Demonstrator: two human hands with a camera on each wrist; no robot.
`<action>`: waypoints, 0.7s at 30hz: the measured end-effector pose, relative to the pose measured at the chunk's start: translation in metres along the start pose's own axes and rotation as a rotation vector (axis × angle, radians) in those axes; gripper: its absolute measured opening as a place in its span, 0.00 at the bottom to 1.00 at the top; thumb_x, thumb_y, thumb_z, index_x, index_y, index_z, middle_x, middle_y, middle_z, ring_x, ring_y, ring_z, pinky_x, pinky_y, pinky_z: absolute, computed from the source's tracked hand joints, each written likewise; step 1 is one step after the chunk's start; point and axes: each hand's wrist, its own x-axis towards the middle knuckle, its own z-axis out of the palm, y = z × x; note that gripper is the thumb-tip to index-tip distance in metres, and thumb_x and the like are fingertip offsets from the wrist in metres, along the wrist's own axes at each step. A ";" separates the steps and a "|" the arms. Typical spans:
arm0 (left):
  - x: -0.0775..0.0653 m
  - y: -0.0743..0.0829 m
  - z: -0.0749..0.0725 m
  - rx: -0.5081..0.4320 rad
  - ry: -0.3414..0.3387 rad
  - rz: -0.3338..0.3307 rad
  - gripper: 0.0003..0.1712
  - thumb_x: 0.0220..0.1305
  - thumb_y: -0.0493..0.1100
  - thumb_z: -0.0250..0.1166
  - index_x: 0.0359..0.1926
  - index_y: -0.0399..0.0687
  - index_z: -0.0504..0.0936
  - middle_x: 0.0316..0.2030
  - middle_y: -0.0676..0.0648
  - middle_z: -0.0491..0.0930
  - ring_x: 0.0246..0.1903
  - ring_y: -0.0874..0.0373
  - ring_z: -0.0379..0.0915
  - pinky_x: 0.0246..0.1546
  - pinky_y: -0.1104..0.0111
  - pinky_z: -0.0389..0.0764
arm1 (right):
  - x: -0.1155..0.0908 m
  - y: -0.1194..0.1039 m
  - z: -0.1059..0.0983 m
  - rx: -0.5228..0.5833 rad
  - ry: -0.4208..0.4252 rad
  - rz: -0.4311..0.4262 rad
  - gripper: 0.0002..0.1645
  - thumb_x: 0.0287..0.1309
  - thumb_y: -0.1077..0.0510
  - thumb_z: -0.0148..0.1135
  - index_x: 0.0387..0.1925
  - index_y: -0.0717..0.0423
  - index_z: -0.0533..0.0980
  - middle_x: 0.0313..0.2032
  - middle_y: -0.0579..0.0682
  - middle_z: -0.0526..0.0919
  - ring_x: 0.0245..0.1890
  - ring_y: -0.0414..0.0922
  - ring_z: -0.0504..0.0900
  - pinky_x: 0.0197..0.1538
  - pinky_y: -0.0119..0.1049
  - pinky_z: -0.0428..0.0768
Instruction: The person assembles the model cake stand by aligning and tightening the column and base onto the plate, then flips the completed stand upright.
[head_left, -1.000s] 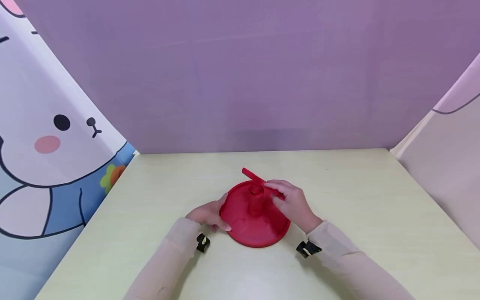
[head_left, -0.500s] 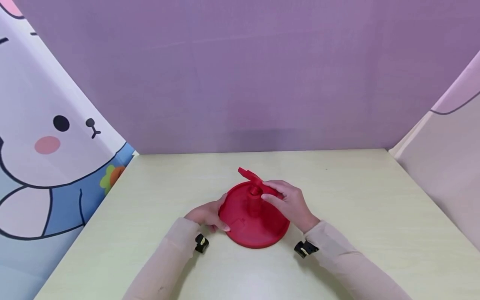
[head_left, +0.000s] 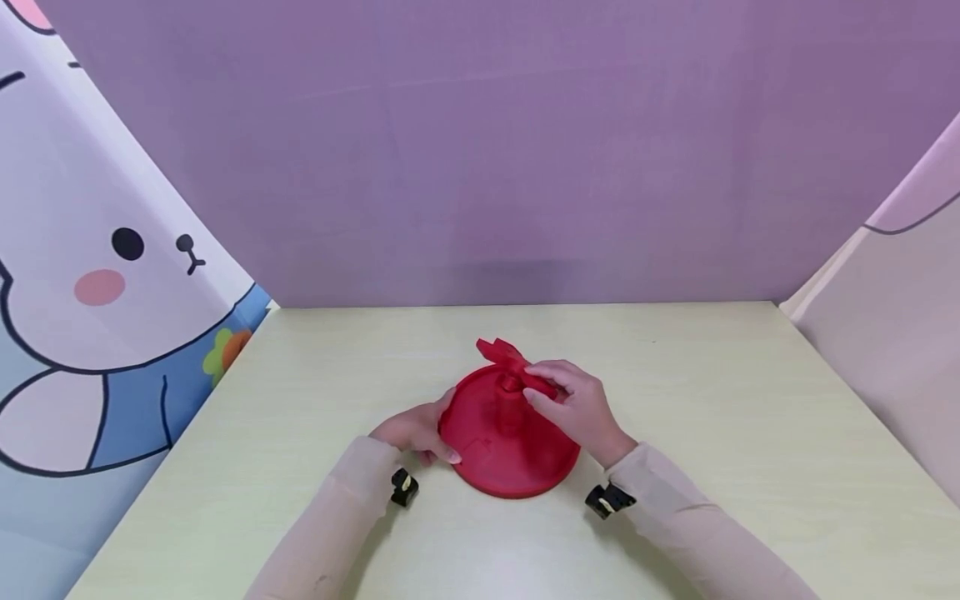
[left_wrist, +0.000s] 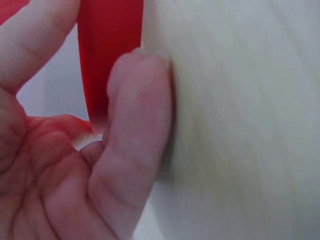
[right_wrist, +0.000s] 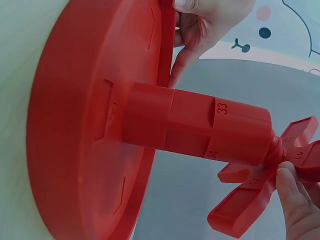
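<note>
- rnd red base (head_left: 517, 479): flat on tbl (head_left: 712, 383)
- L hand (head_left: 417, 427): gripping base at its L edge
- R hand (head_left: 581, 408): pinching winged knob (head_left: 501, 353) above base, atop post (head_left: 510, 414) at base ctr

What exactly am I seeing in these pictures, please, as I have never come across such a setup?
A person works bare-handed here; there is no machine. A camera worn on the head looks forward and down for the wide view; a small black camera on each wrist gives each close-up. On the pale, wood-grained table stands a round red plastic-looking base with an upright red cylindrical post. The left hand grips the base's rim, while the right hand pinches a red star-shaped piece with flat arms at the post's top.
</note>
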 end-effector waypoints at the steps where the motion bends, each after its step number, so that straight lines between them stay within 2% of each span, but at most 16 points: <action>1: 0.000 0.000 0.000 0.001 -0.001 0.002 0.65 0.45 0.37 0.77 0.76 0.52 0.42 0.45 0.43 0.72 0.23 0.52 0.71 0.25 0.64 0.78 | 0.000 0.000 0.000 -0.010 0.002 -0.011 0.18 0.51 0.69 0.69 0.47 0.66 0.81 0.46 0.58 0.81 0.42 0.52 0.80 0.38 0.30 0.81; 10: 0.000 0.000 -0.001 -0.023 -0.006 0.020 0.65 0.45 0.37 0.77 0.76 0.51 0.43 0.48 0.44 0.70 0.22 0.52 0.70 0.23 0.65 0.76 | -0.001 0.001 -0.002 -0.072 -0.027 -0.117 0.19 0.46 0.75 0.66 0.44 0.66 0.82 0.48 0.59 0.81 0.48 0.55 0.79 0.40 0.36 0.83; 13: 0.000 -0.001 -0.001 -0.042 -0.008 0.025 0.65 0.45 0.36 0.76 0.76 0.52 0.42 0.51 0.44 0.69 0.21 0.51 0.70 0.22 0.65 0.76 | -0.001 0.002 -0.002 -0.092 -0.046 -0.157 0.18 0.47 0.74 0.65 0.44 0.67 0.82 0.49 0.60 0.80 0.50 0.56 0.78 0.37 0.33 0.82; 17: 0.001 -0.003 -0.001 -0.042 -0.014 0.033 0.65 0.46 0.36 0.76 0.76 0.52 0.41 0.51 0.44 0.69 0.21 0.52 0.69 0.22 0.65 0.75 | -0.002 0.004 -0.002 -0.120 -0.040 -0.195 0.17 0.48 0.73 0.64 0.43 0.68 0.82 0.49 0.61 0.80 0.50 0.56 0.79 0.35 0.33 0.82; 21: 0.002 -0.003 -0.001 -0.046 -0.022 0.040 0.65 0.46 0.36 0.76 0.76 0.54 0.42 0.51 0.43 0.69 0.21 0.52 0.69 0.22 0.65 0.75 | -0.003 0.005 -0.002 -0.143 -0.033 -0.221 0.17 0.46 0.74 0.65 0.43 0.68 0.82 0.49 0.61 0.81 0.49 0.56 0.79 0.37 0.35 0.83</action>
